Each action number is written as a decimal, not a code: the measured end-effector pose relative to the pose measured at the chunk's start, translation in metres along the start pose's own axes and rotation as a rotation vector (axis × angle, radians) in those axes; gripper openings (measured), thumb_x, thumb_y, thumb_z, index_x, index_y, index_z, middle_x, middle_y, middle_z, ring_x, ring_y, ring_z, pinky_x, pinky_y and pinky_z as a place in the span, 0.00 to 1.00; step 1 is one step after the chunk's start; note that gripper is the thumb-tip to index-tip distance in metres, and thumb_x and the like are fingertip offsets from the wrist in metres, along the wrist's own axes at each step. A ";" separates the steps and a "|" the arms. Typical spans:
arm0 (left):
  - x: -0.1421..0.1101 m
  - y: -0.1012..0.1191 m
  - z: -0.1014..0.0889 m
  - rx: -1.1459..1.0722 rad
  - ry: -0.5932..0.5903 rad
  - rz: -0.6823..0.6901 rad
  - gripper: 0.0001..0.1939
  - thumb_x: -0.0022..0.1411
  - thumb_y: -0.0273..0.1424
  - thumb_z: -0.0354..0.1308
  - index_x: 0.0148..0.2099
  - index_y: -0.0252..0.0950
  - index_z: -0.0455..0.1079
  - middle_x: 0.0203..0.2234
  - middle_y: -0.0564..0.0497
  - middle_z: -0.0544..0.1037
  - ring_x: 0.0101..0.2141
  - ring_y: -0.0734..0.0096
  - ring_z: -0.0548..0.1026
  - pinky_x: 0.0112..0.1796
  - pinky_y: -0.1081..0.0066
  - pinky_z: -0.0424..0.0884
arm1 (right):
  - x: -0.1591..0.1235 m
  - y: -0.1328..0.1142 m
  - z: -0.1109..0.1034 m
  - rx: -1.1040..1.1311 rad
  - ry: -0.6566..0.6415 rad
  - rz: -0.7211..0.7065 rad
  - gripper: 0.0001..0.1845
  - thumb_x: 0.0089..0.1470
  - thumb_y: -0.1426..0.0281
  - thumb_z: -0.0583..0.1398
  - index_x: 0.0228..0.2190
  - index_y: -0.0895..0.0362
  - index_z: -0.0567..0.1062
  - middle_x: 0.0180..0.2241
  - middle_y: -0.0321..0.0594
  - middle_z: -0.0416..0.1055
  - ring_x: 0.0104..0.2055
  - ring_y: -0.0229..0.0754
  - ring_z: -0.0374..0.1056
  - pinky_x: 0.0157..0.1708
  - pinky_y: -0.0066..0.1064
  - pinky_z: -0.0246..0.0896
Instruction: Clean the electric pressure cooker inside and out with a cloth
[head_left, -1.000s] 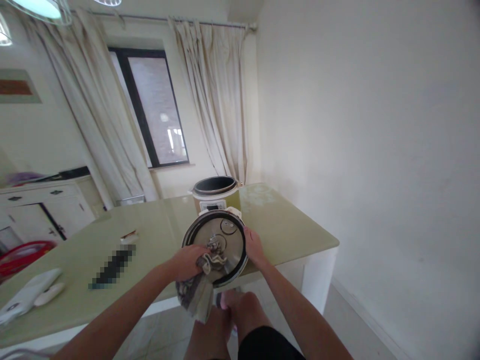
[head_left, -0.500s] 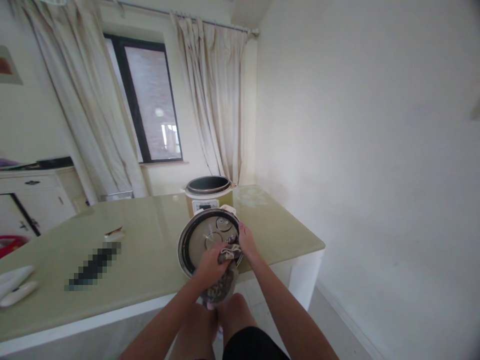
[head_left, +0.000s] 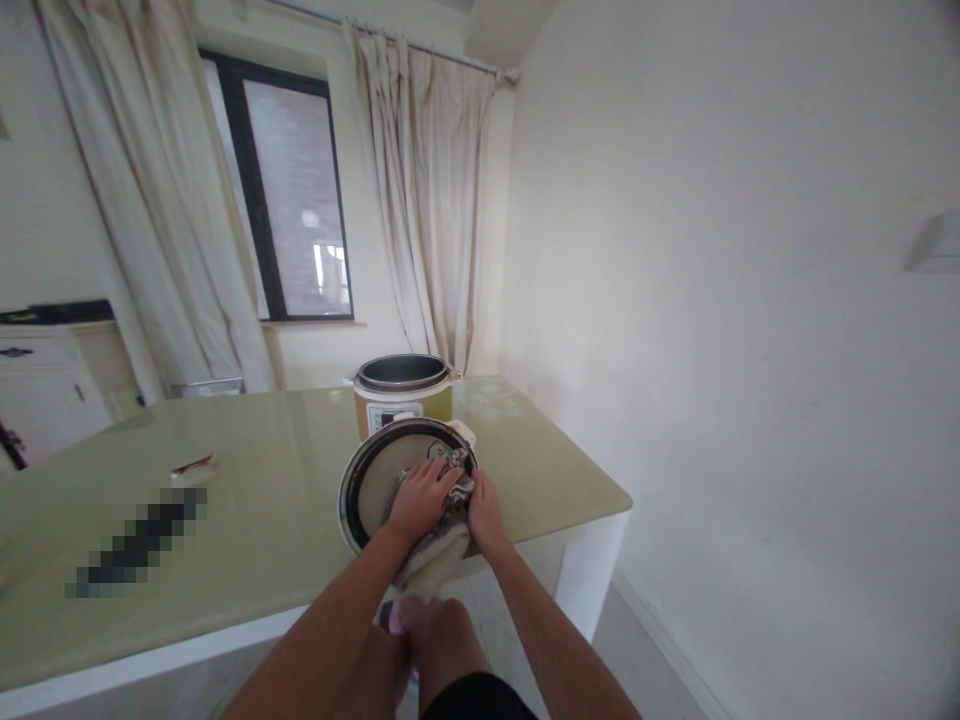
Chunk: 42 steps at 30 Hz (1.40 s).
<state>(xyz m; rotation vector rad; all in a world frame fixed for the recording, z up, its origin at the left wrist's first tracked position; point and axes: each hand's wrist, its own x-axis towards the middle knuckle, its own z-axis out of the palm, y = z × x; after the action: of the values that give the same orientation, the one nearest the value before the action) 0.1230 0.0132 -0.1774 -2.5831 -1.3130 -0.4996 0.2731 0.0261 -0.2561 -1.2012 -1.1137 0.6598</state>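
Observation:
A round pressure-cooker lid (head_left: 373,488) is tilted up near the table's front edge, its metal underside and dark seal ring facing me. My left hand (head_left: 422,498) presses a patterned cloth (head_left: 439,545) against that underside, fingers closed over the bunched part; the rest of the cloth hangs below. My right hand (head_left: 486,512) grips the lid's right rim, its fingers partly hidden behind the edge. Right behind the lid stands the electric pressure cooker (head_left: 441,405), open at the top with a dark interior. Its front panel is partly covered by the lid.
The pale green table (head_left: 270,480) reaches left and back. On its left lie a small white-and-red item (head_left: 193,468) and a dark pixelated patch (head_left: 139,545). A white wall (head_left: 712,300) rises on the right, and curtains (head_left: 420,200) hang behind.
My left hand and the cloth have moved up across the lid's underside, toward the small valve fittings. My right hand has slid slightly lower on the rim. The view has turned a little right.

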 end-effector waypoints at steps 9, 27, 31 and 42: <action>-0.009 -0.069 -0.041 0.287 -0.006 -0.106 0.22 0.70 0.24 0.51 0.60 0.45 0.75 0.57 0.38 0.75 0.55 0.51 0.75 0.53 0.56 0.72 | -0.011 -0.015 0.004 -0.034 0.005 -0.044 0.33 0.66 0.41 0.46 0.38 0.51 0.78 0.41 0.48 0.80 0.47 0.53 0.75 0.51 0.44 0.68; -0.041 -0.001 -0.031 -0.008 -0.319 -0.119 0.20 0.66 0.46 0.57 0.49 0.39 0.80 0.46 0.40 0.84 0.49 0.49 0.81 0.51 0.55 0.73 | -0.010 -0.022 0.012 -0.044 0.023 -0.038 0.30 0.66 0.44 0.45 0.33 0.51 0.74 0.37 0.47 0.78 0.43 0.51 0.74 0.49 0.43 0.68; -0.032 0.020 -0.017 -0.072 -0.165 -0.204 0.19 0.70 0.43 0.54 0.54 0.40 0.77 0.48 0.42 0.83 0.49 0.51 0.81 0.49 0.56 0.73 | -0.009 -0.016 0.012 0.017 0.005 -0.040 0.28 0.67 0.47 0.46 0.35 0.52 0.76 0.38 0.47 0.79 0.45 0.49 0.74 0.51 0.42 0.69; 0.010 -0.030 -0.030 0.103 -0.101 0.162 0.16 0.73 0.26 0.49 0.55 0.42 0.75 0.54 0.41 0.77 0.56 0.54 0.74 0.54 0.58 0.69 | -0.014 -0.010 0.003 -0.069 0.050 -0.023 0.30 0.67 0.44 0.44 0.35 0.50 0.75 0.38 0.47 0.78 0.45 0.53 0.73 0.50 0.45 0.67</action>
<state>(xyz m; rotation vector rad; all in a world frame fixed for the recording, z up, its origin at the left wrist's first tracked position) 0.0974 0.0284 -0.1453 -2.6296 -1.1147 -0.2694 0.2642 0.0119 -0.2510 -1.2556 -1.1145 0.5742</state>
